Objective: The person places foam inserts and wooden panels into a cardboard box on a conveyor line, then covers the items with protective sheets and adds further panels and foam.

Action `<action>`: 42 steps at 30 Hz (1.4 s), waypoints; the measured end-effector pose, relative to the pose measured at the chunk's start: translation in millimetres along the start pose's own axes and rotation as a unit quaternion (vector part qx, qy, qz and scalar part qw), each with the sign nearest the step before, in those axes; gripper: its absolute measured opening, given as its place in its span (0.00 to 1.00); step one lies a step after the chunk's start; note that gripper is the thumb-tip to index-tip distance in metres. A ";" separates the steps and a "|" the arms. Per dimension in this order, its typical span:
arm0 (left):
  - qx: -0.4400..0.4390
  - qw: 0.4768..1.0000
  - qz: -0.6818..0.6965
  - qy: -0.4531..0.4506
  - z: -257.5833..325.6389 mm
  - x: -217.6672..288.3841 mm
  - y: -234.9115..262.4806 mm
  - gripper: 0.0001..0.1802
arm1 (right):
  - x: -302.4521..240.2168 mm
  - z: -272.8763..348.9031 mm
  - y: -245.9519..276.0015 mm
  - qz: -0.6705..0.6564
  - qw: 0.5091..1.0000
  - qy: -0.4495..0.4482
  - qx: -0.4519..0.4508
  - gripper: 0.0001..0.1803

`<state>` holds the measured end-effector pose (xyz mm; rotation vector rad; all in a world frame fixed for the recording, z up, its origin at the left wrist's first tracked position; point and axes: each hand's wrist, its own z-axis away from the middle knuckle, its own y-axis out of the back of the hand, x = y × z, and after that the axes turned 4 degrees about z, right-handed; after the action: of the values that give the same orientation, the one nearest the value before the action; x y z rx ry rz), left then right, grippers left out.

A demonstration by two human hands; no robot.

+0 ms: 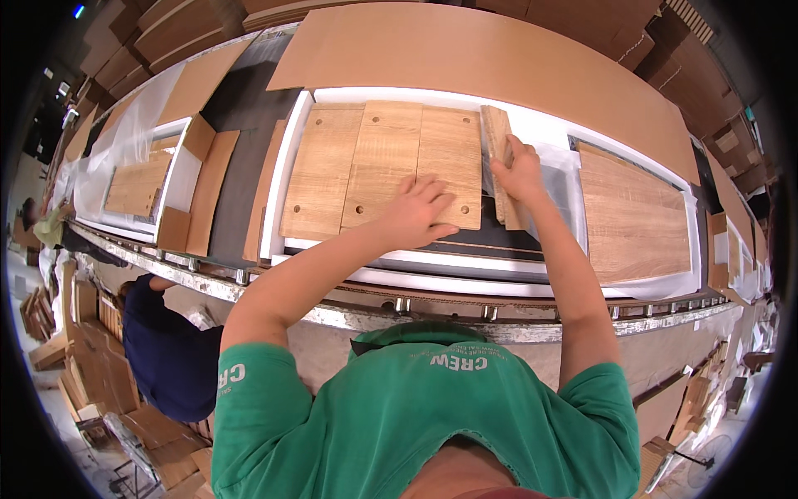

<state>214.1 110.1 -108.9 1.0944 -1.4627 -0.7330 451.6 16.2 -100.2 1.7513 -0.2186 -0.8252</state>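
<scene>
Three light wood-grain boards [326,166] with round holes near their ends lie side by side inside a carton lined with white foam [287,185]. My left hand [422,214] rests on the boards at their near right part, fingers spread and palm down. Just right of them, a narrow wooden board [496,125] stands on edge. My right hand [520,173] grips it from the right side, thumb toward the boards and fingers over its upper edge. Right of this hand lies translucent wrapping [563,187], and beyond it a wider wood-grain panel [636,218].
A large cardboard flap [474,50] spreads along the far side. The carton sits on a conveyor with a worn metal rail [349,318] near me. Another open carton [173,179] with plastic film stands left. A person in dark blue [170,358] bends at lower left.
</scene>
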 end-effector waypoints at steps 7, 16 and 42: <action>0.059 0.996 -0.012 -0.070 -34.7 8.0 -30.0 0.31 | -6.1 3.6 -3.4 -0.021 0.992 -0.058 -0.108 0.43; 0.038 0.994 -0.010 -0.103 -3.5 -7.2 -15.8 0.36 | 6.7 16.8 -16.4 0.028 0.999 -0.022 0.037 0.37; -0.071 0.982 -0.162 -0.065 73.2 -49.5 38.6 0.41 | 35.1 24.6 -13.8 0.181 0.980 -0.027 -0.080 0.33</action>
<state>132.0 160.7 -108.2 1.2051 -1.3301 -1.1405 458.5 -16.5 -130.3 1.4801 -0.4791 -0.6061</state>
